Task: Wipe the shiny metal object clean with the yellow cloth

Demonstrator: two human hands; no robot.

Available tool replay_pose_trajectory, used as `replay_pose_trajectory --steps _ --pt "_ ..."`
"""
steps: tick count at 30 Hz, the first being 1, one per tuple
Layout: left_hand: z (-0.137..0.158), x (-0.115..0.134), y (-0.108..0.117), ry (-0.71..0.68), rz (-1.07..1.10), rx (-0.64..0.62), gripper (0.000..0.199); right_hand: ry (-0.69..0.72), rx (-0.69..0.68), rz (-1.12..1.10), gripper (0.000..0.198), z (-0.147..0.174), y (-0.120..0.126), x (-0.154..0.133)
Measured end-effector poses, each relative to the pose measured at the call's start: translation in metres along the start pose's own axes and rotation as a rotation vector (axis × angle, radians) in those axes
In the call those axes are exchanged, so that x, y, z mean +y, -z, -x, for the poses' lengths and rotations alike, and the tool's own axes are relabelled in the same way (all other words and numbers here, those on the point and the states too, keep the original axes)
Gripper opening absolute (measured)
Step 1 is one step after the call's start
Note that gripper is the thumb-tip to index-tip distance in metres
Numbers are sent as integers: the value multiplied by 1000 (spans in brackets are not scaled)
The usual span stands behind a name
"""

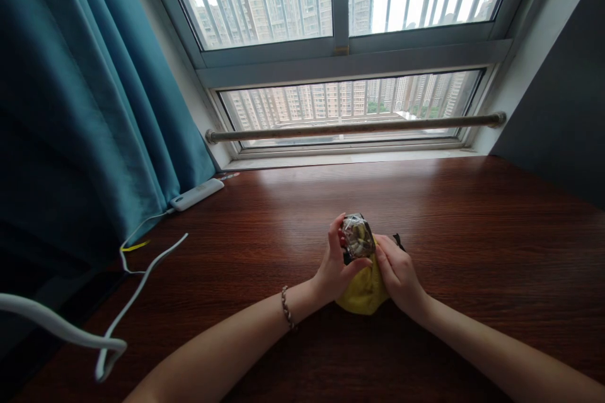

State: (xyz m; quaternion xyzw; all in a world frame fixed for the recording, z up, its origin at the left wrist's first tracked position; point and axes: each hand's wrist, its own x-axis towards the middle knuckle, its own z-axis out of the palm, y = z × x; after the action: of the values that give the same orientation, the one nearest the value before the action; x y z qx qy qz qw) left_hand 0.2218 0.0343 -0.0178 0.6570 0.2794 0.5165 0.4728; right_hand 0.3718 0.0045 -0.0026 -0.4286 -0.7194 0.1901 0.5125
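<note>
My left hand (334, 267) is closed around a shiny, clear and silvery object (359, 236) with a faceted surface and dark edges; its exact kind I cannot make out. A yellow cloth (363, 293) hangs below the object and between my hands. With its fingers pressed together, my right hand (399, 271) grips the cloth against the right side of the shiny object. A small black piece (398, 242) sticks out behind my right hand. Part of the cloth is hidden by my fingers.
The dark reddish wooden table (265, 227) reaches to the window (340, 60). At left lie a white power strip (197, 194), a yellow strip (136, 245) and a white cable (142, 289), beside a blue curtain (118, 107). A metal rail (354, 128) crosses the lower window.
</note>
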Motion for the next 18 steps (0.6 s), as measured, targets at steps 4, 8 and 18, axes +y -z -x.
replay_pose_trajectory --steps 4,8,18 --pt "-5 2 0 40 33 100 84 -3 13 -3 24 1 0 -2" --pt "-11 8 -1 74 99 155 74 -7 39 15 21 4 1 -3" --pt "-24 -5 10 140 33 336 79 157 -214 87 26 8 4 -7"
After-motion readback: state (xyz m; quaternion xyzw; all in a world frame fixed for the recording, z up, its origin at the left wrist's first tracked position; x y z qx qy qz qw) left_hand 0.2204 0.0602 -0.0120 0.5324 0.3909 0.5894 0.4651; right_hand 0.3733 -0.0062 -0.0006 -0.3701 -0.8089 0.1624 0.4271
